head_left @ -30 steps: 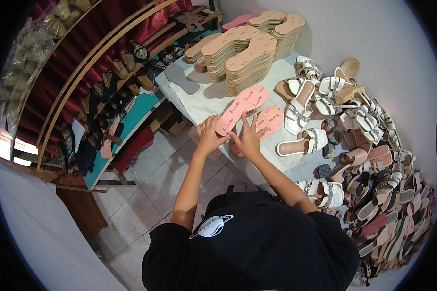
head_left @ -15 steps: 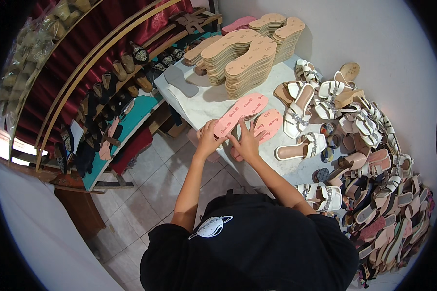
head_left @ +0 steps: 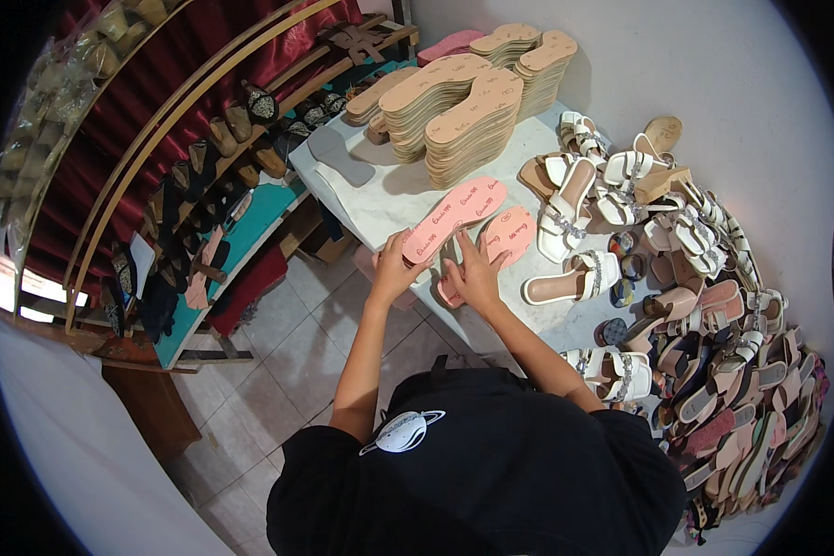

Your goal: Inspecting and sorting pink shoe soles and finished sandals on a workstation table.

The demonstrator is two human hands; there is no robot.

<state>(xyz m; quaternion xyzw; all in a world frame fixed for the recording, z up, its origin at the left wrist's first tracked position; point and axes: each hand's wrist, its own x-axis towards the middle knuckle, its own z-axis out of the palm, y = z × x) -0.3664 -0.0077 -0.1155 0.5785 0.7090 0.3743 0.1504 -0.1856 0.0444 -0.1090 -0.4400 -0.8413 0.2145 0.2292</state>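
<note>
Starting at the far left of the white table (head_left: 380, 199), dark shoes are sitting on the slanted wooden rack (head_left: 204, 195), well apart from your hands. Nearer, a grey sole (head_left: 340, 156) is lying on the table's left corner, and behind it tan soles are standing in tall stacks (head_left: 459, 111) along the table's back edge. Your left hand (head_left: 396, 269) is gripping the near end of the long pink sole (head_left: 454, 219) at the table's front edge, fingers wrapped over that end, so it is holding the sole rather than lying flat. The sole's long axis is running from your left hand up and to the right, away from you, toward the stacks. Just beside it, your right hand (head_left: 473, 276) is pressing down, fingers spread, on the near end of the second pink sole (head_left: 496, 246), which is lying almost parallel to the first and slightly to its right; whether the fingers are curling under its edge I cannot tell. Each hand is nearest its own sole, and the two soles are lying close together. Farther right on the table, white strappy sandals (head_left: 574, 199) are lying scattered, and beyond the table's right end a heap of mixed sandals (head_left: 732, 389) is spilling down.
</note>
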